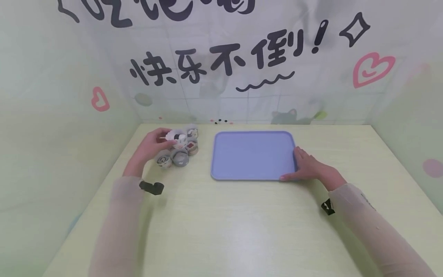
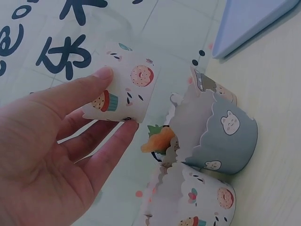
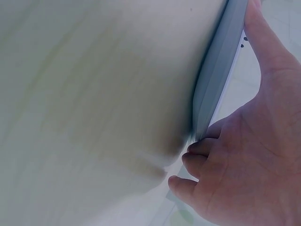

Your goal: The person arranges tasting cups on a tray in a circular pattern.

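My left hand [image 1: 152, 144] holds a small white paper baking cup [image 2: 128, 94], printed with doughnuts and cupcakes, between thumb and fingers. Seen from the head, a small white piece with a black band [image 1: 175, 136] shows at that hand; what it is I cannot tell. Beside the hand stand several more cups, among them a grey-blue one with bear faces [image 2: 233, 129] and a white patterned one [image 2: 214, 195]. An orange, carrot-like piece with green leaves [image 2: 160, 140] shows by their rims. Against the right edge of a blue tray [image 1: 252, 156] rests my right hand [image 1: 306, 165], thumb along its front corner.
The pale wooden table [image 1: 228, 223] meets a printed wall sheet [image 1: 221, 104] at the back, with similar sheets along both sides. Black wrist mounts [image 1: 151, 187] sit at the sleeves. The tray lies right of the cups.
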